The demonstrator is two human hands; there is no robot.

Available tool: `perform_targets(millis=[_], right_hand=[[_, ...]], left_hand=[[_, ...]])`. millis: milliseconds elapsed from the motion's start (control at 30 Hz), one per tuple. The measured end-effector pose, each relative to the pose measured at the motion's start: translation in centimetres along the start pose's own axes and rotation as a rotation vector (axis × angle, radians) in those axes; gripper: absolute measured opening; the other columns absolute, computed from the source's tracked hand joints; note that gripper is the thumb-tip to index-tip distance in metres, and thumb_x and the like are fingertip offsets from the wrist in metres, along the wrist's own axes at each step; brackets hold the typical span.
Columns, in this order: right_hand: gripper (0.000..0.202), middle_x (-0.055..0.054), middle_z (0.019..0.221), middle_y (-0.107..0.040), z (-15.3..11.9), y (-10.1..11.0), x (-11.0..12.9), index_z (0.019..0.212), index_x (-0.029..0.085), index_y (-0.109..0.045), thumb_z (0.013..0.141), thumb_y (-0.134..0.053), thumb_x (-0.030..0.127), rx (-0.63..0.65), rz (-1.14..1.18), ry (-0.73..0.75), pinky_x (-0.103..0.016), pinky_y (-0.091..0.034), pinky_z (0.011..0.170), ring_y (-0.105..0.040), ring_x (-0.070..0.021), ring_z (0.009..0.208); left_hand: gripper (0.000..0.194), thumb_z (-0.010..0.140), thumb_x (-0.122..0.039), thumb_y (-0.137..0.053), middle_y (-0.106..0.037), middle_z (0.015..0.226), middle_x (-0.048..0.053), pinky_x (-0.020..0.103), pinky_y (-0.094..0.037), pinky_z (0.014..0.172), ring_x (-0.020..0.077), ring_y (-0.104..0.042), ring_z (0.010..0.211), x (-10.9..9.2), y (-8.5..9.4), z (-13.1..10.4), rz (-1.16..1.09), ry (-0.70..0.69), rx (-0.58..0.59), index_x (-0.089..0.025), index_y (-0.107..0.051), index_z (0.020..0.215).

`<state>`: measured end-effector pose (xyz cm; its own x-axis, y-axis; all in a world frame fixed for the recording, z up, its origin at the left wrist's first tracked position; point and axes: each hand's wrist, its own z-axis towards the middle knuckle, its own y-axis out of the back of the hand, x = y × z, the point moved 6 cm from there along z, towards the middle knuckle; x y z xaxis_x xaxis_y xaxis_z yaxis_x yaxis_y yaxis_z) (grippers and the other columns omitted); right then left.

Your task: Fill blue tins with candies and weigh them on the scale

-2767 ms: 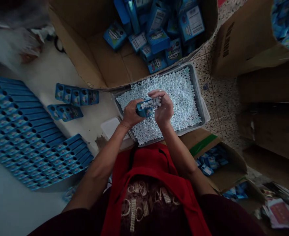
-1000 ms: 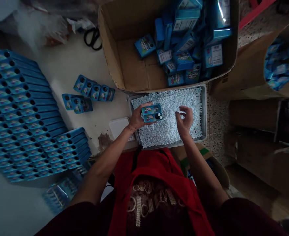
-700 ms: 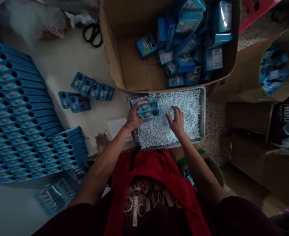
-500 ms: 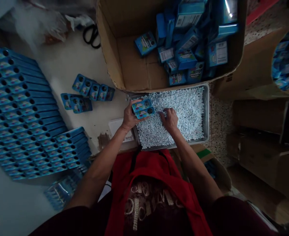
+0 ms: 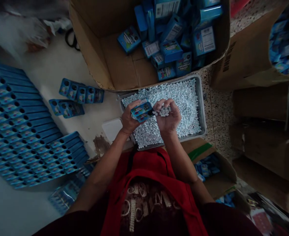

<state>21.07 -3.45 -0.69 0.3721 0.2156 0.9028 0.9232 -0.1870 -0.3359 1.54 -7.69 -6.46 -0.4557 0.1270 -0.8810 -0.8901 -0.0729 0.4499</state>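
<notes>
Two small blue boxes [image 5: 142,110], side by side with printed tops and dark round holes, are in my left hand [image 5: 129,118], over the left part of a metal tray [image 5: 203,108]. My right hand [image 5: 168,118] is palm up beside them, fingers curled around a heap of small white pellets [image 5: 163,111]. Its fingertips are close to the boxes' right end; whether they touch is unclear. A thick layer of the same pale pellets [image 5: 187,111] fills the tray under both hands.
A large cardboard box [image 5: 115,62] holding blue boxes [image 5: 171,50] stands behind the tray. Loose blue boxes [image 5: 72,108] lie left, beside a big stack [image 5: 26,124] and scissors [image 5: 72,39]. Cartons [image 5: 252,62] stand right; a white object [image 5: 112,128] lies near my left wrist.
My right hand has come up from the pellets and turned palm up with a heap in it. The boxes in my left hand are tilted differently. The whole view has shifted and turned slightly.
</notes>
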Motion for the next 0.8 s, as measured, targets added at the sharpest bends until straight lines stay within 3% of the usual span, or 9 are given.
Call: perform_targets(millis=[133, 267, 400, 533, 633, 700, 800], right_hand=[[0.067, -0.006, 0.075, -0.046, -0.1, -0.6, 0.7, 0.077, 0.03, -0.028, 0.103, -0.045, 0.09, 0.003, -0.236, 0.15, -0.052, -0.059, 0.084, -0.059, -0.0293, 0.081], [0.068, -0.005, 0.068, -0.039, -0.5, -0.6, 0.2, 0.074, 0.031, -0.026, 0.105, -0.036, 0.09, 0.02, -0.311, 0.199, -0.053, -0.058, 0.081, -0.055, -0.029, 0.074], [0.061, -0.008, 0.083, -0.053, -0.2, 0.4, -1.3, 0.075, 0.029, -0.036, 0.111, -0.043, 0.079, -0.067, -0.193, 0.151, -0.052, -0.06, 0.089, -0.062, -0.0292, 0.088], [0.066, -0.007, 0.088, -0.06, 1.3, 3.9, -4.2, 0.08, 0.028, -0.043, 0.108, -0.046, 0.087, -0.188, 0.0, -0.005, -0.046, -0.059, 0.083, -0.061, -0.0241, 0.081], [0.066, -0.006, 0.088, -0.066, 1.5, 7.3, -5.9, 0.083, 0.029, -0.053, 0.1, -0.057, 0.092, -0.228, -0.126, -0.132, -0.041, -0.058, 0.081, -0.065, -0.0234, 0.083], [0.058, -0.005, 0.093, -0.073, 0.8, 9.4, -6.0, 0.087, 0.028, -0.065, 0.095, -0.072, 0.085, -0.236, -0.339, -0.17, -0.043, -0.059, 0.092, -0.07, -0.0248, 0.093], [0.05, -0.009, 0.116, -0.083, -0.6, 11.5, -5.0, 0.094, 0.027, -0.081, 0.088, -0.085, 0.076, -0.173, -0.62, -0.158, -0.054, -0.055, 0.119, -0.075, -0.0319, 0.121]], left_hand=[[0.083, 0.091, -0.076, -0.093, -0.08, 0.148, 0.016, 0.059, -0.064, 0.125, 0.0382, -0.077, 0.144, -0.1, -0.9, 0.0, 0.063, 0.003, 0.065, -0.026, -0.061, 0.15], [0.082, 0.088, -0.07, -0.099, -0.081, 0.144, 0.014, 0.054, -0.067, 0.12, 0.0361, -0.08, 0.138, -0.2, -1.1, 0.0, 0.049, 0.014, 0.037, -0.027, -0.061, 0.148], [0.085, 0.084, -0.071, -0.102, -0.082, 0.139, 0.012, 0.052, -0.068, 0.117, 0.0354, -0.082, 0.13, -0.1, -1.4, 0.2, 0.086, 0.061, 0.063, -0.027, -0.064, 0.145], [0.087, 0.079, -0.069, -0.105, -0.083, 0.134, 0.011, 0.051, -0.07, 0.11, 0.0355, -0.084, 0.122, 0.2, -0.4, 0.4, 0.129, 0.117, 0.053, -0.026, -0.066, 0.144], [0.082, 0.078, -0.06, -0.108, -0.084, 0.136, 0.011, 0.055, -0.068, 0.115, 0.0388, -0.082, 0.127, -0.1, 1.0, 0.4, 0.225, 0.057, 0.078, -0.028, -0.07, 0.143], [0.077, 0.078, -0.054, -0.108, -0.084, 0.14, 0.012, 0.058, -0.065, 0.122, 0.0411, -0.08, 0.133, -0.2, 1.6, 0.4, 0.282, 0.009, 0.113, -0.029, -0.073, 0.143], [0.077, 0.078, -0.056, -0.107, -0.084, 0.14, 0.012, 0.057, -0.066, 0.12, 0.0405, -0.081, 0.132, 0.5, 2.1, 0.1, 0.244, 0.024, 0.131, -0.028, -0.074, 0.142]])
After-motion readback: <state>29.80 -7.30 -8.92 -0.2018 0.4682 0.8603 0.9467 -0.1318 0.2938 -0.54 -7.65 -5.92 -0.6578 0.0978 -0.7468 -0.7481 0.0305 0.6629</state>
